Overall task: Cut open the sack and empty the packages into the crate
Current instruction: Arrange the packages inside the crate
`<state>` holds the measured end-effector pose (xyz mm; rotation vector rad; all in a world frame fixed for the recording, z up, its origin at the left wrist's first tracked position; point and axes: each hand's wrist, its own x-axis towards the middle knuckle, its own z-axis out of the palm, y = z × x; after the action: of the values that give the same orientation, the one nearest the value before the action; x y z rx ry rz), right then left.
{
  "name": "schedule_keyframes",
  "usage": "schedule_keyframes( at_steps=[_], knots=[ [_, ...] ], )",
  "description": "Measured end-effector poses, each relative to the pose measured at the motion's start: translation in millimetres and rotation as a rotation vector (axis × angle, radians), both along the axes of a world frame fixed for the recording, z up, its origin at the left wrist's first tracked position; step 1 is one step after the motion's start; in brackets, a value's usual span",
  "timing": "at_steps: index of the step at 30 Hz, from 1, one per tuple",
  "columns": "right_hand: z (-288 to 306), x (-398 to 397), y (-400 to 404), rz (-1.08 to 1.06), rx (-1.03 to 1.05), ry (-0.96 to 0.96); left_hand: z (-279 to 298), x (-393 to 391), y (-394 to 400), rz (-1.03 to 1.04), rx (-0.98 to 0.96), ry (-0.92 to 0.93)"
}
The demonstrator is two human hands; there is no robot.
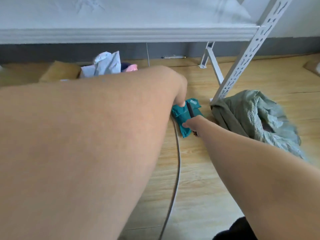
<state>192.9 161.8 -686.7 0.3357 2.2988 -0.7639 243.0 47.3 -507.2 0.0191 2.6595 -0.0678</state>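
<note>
Head view: your left hand [180, 94] reaches down to a teal package [183, 116] lying on the wooden floor [199, 170], with its fingertips touching the package's upper left edge. Most of that hand is hidden behind your own forearm, so you cannot tell whether it grips the package or only presses on it. Your right hand [192, 124] reaches in from the right and holds a dark, narrow tool [190, 110] whose tip lies across the top of the package; the thumb rests on the package surface.

The green sack [256, 118] lies crumpled on the floor just right of the package, with one fold against the foot of a white metal rack leg [242, 63]. Behind your left forearm, white, pink and dark packages [107, 64] are heaped beside a brown cardboard flap [60, 71]. A grey cable [176, 161] runs along the floor between your arms.
</note>
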Motion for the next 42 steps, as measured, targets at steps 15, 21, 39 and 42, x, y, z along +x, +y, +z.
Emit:
schedule_keyframes(
  at_steps=[15, 21, 39, 42],
  knots=[
    [-124.2, -41.0, 18.2, -0.106, -0.302, -0.256, -137.5, 6.5, 37.0, 0.453, 0.097, -0.098],
    [-137.0, -41.4, 16.1, -0.257, -0.357, -0.192, -141.3, 18.2, 25.8, 0.498, 0.122, -0.138],
    [114.1, -61.3, -14.6, 0.033, -0.693, 0.844, -18.0, -40.9, 0.3, 0.654, 0.224, 0.608],
    [166.2, -53.5, -12.2, 0.121, -0.735, 0.854, 30.4, -44.3, -23.2, 0.569, 0.314, 0.633]
  ],
)
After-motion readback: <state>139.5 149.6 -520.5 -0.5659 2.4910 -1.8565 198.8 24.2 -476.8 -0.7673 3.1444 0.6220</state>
